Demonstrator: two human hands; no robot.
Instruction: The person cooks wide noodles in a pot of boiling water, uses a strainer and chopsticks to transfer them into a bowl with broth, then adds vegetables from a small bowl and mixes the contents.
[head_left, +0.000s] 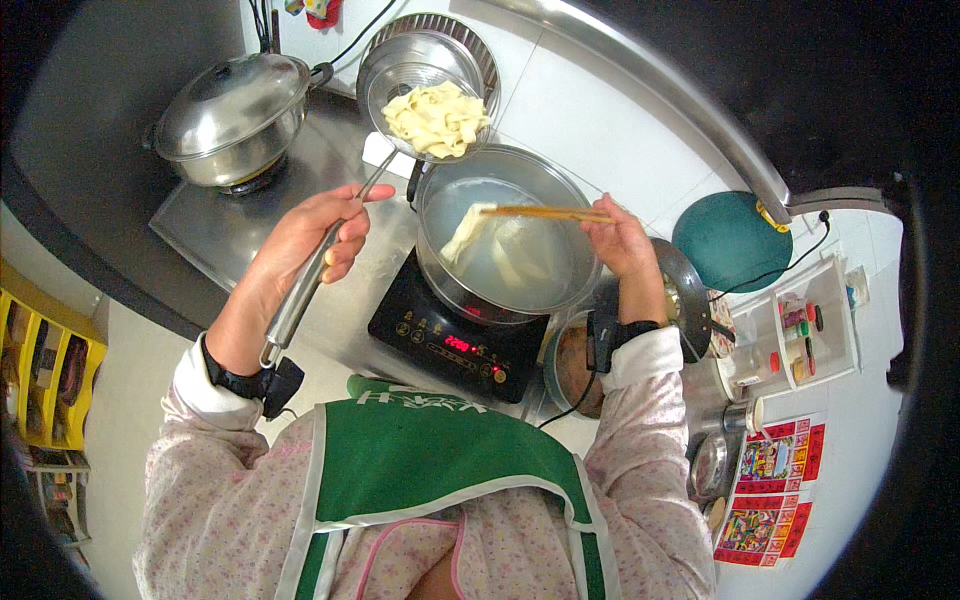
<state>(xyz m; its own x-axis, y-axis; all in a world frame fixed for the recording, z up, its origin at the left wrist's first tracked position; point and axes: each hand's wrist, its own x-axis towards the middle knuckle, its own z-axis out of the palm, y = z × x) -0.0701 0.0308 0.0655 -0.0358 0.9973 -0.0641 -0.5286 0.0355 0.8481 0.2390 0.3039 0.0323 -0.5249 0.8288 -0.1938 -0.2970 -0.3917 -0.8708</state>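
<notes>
My left hand (322, 229) grips the steel handle of a skimmer strainer (379, 169). A heap of wide pale noodles (436, 120) lies in its bowl, beyond the far left rim of a steel pot (435, 266). With my right hand (621, 236) I hold wooden chopsticks (544, 214) level over the pot. From their tips hangs a noodle strip (465, 234), its lower end reaching the cloudy water (517, 255). More noodle shapes show blurred in the water. Under the pot is a black induction cooker (457, 341) with its red display lit.
A lidded steel pot (232, 124) stands at the far left. Behind the strainer are a round steel lid (427, 56) and a slatted rack. On the right are a bowl of brownish contents (574, 360), a dark wok (682, 300), a teal round board (731, 240) and a spice shelf (799, 326).
</notes>
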